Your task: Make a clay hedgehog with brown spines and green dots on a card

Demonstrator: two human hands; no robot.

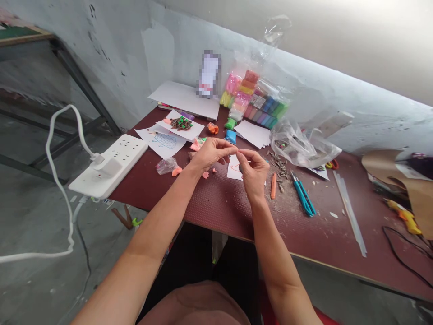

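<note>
My left hand and my right hand meet above the table, fingertips pinched together. What lies between the fingers is too small to make out. Beneath them, partly hidden, is a small white paper with a red line drawing. Pink-orange clay bits lie below my left hand, and a blue packet sits behind the hands. To the right of my right hand are striped seeds and an orange stick-shaped tool. At the left, a blue animal drawing lies beside a seed pile with green bits.
Teal-handled snips, clear sticks and a yellow glue gun lie to the right. A white power strip juts over the left edge. Bagged coloured clay, a phone and a clear plastic bag stand near the wall.
</note>
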